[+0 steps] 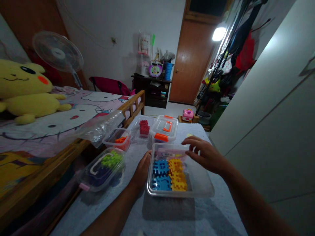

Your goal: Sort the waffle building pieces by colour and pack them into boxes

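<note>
In front of me is a clear plastic box (200,188) without a lid on it. Blue building blocks (161,175) lie on its left side, with yellow building blocks (177,175) next to them. My left hand (142,170) grips the box's left wall, its fingertips partly hidden behind the rim. Over the back right corner, my right hand (205,154) has its fingers apart and slightly bent, holding nothing. A label shows on the far wall of the box.
Behind stands a lidded box (164,126) with orange clips. A tray (134,139) with red blocks (144,127), a tub (108,141) with orange pieces and a lidded box (92,178) with green and dark blocks are to the left. A wooden bed rail (133,106) borders the table (118,213).
</note>
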`<state>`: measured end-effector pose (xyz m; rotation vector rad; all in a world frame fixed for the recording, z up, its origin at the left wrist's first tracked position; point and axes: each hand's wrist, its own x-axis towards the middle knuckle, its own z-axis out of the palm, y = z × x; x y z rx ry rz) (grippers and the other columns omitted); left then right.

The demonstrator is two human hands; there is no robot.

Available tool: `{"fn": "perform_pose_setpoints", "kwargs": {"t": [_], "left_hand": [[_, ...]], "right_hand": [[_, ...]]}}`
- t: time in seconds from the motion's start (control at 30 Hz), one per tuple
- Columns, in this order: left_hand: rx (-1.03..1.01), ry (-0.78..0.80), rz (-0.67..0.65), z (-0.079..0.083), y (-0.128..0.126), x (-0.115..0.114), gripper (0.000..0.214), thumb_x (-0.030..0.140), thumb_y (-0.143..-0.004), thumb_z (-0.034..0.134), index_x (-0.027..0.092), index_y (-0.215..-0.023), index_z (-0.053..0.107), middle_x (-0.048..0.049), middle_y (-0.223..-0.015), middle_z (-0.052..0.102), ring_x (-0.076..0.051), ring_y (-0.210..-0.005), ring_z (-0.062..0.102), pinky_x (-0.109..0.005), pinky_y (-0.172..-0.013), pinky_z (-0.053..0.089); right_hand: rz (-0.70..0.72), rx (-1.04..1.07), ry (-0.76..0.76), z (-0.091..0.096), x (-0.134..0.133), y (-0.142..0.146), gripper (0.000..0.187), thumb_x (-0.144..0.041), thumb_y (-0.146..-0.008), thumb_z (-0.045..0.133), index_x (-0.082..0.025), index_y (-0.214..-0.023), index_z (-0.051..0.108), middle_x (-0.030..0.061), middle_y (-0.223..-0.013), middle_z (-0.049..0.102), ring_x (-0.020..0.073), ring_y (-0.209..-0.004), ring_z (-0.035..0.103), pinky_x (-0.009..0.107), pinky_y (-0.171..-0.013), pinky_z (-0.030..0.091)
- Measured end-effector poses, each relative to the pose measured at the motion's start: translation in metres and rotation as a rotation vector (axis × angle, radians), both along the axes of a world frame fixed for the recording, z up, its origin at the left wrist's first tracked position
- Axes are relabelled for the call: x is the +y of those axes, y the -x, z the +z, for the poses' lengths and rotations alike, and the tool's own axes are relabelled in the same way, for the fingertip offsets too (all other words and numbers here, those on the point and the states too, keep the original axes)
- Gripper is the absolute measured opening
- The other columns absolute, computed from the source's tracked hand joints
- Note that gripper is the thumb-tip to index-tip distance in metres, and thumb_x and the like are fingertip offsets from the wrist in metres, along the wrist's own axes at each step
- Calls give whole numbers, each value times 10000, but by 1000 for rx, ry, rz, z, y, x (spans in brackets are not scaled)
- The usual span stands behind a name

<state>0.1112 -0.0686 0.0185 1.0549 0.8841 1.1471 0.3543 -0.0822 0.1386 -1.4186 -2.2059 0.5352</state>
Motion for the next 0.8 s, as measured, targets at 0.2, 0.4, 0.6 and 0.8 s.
{"fn": "perform_pose_setpoints", "kwargs": {"t": [0.2,0.4,0.6,0.8], "left_hand": [[21,-65,9,0,1,0,415,526,-898,497,174,-1080,619,-69,-1016,699,-223,-902,635,-344,-844,494],[36,-94,66,11,2,-3,417,541,-864,532,183,-1047,643,-67,-1004,700,-230,-943,630,-325,-848,493],[52,-28,33,1,-2,-3,409,550,-830,584,196,-1028,643,-43,-942,715,-230,-860,646,-342,-817,506],[21,47,22,-9,-3,0,438,556,-843,568,190,-1077,624,-45,-938,717,-237,-878,661,-377,-864,509]], "right_hand": [[-670,380,-107,-75,-25,-61,383,-487,-810,540,-165,-986,649,61,-763,678,187,-618,611,304,-551,490],[-760,228,-144,-152,-28,-72,376,-451,-787,496,-156,-931,678,124,-928,717,245,-794,657,389,-779,513],[-669,126,-104,-155,-27,-68,335,-386,-826,448,-167,-908,688,114,-947,717,246,-828,657,378,-787,502],[-626,116,-74,-157,-27,-71,325,-369,-849,446,-162,-944,677,109,-949,707,243,-852,657,373,-812,499]]}}
